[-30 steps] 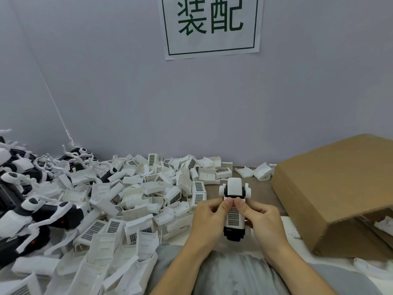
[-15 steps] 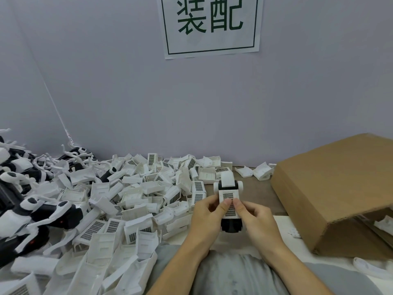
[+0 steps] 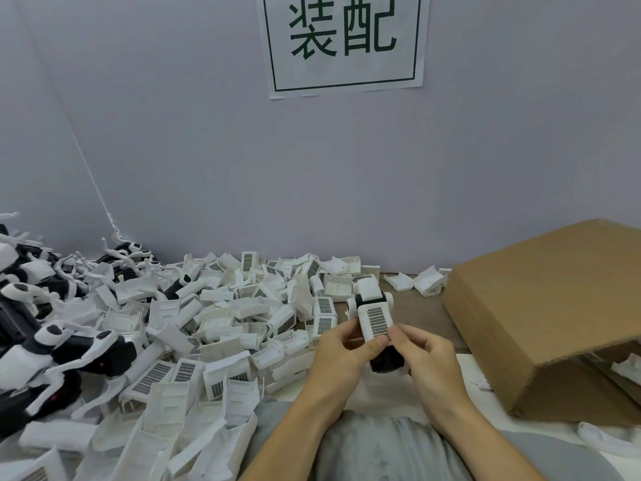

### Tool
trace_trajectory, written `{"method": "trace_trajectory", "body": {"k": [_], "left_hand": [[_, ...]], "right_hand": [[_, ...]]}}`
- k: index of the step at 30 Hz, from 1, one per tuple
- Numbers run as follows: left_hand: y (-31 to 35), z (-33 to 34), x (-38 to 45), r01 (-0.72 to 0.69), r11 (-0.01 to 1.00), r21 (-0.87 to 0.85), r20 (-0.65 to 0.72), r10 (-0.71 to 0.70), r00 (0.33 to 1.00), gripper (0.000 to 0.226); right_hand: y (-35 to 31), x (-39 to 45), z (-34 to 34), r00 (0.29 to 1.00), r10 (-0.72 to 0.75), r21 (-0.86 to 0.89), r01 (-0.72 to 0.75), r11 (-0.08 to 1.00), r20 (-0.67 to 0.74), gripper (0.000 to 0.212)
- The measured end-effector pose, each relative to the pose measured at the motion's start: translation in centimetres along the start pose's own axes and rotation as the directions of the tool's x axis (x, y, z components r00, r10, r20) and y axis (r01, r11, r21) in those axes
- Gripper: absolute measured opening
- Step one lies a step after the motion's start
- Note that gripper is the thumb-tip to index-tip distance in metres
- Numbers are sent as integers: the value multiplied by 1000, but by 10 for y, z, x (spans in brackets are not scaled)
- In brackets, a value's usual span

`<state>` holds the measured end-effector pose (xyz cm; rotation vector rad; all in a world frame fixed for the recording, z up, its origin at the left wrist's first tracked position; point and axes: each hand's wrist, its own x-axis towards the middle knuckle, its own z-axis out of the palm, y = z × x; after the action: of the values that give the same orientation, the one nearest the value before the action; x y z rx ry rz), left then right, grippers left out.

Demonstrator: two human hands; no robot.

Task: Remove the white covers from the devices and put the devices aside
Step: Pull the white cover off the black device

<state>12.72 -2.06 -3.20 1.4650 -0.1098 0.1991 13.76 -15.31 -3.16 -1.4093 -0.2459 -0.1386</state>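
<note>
A small black-and-white device [image 3: 368, 296] is held upright above the table in front of me. Its white cover [image 3: 376, 321] with a dark grille faces me and sits a little askew, shifted toward the device's top. My left hand [image 3: 341, 355] grips the device from the left, thumb pressed on the cover's lower edge. My right hand [image 3: 425, 355] grips it from the right, thumb beside the other thumb. The device's black lower end [image 3: 386, 361] shows between my hands.
A big heap of loose white covers [image 3: 222, 317] fills the table's left and middle. Black-and-white devices [image 3: 69, 348] lie piled at the far left. A brown cardboard box [image 3: 555, 307] lies on its side at the right. A grey wall stands close behind.
The device has been raised and tilted slightly left. The white grille cover has slid up along the device under both thumbs, baring more of the black lower end.
</note>
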Motion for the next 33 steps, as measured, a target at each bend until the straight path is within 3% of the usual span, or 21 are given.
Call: {"method": "trace_trajectory", "body": {"k": [3,7,11,13,16,19,22,24,26,29,31,33], "left_hand": [[-1,0,1,-23,999,37,-43,25,999,23],[1,2,2,-30,999,23,-89,32,996,21],[3,1,1,-27,997,-78,-127,16,992,19],[2,1,2,9,994,-112,-141,-24,990,14],[3,2,2,88,981,-172,-120,-110,987,45],[3,2,1,94,974,-208,-82,-113,990,33],[4,4,2,-3,1000,-15,-215,0,977,34],[4,1,2,-77,981,178,-342,135,930,33],[4,-2,2,-110,959,263,-435,219,873,28],[10,-1,-1,-129,981,141,-461,181,869,6],[10,1,-2,-102,994,34,-366,107,925,26],[10,2,-5,-92,995,-27,-273,81,959,31]], "right_hand": [[1,0,0,999,-33,-43,33,999,-1,29],[2,0,1,996,-94,-110,94,990,-3,20],[8,-1,3,985,-167,-332,143,932,-43,17],[10,-2,5,984,-180,-442,160,882,-2,35],[13,-4,6,976,-189,-555,219,802,112,66],[14,0,3,973,-229,-594,188,782,7,65],[12,5,1,965,-196,-443,100,891,-176,47],[11,7,0,959,-106,-316,18,949,-263,30],[8,8,-2,953,15,-193,-76,978,-302,19],[4,7,-4,950,152,-40,-169,985,-273,19],[4,7,-5,947,218,15,-221,975,-235,24],[4,7,-4,947,285,105,-272,957,-148,32]]}}
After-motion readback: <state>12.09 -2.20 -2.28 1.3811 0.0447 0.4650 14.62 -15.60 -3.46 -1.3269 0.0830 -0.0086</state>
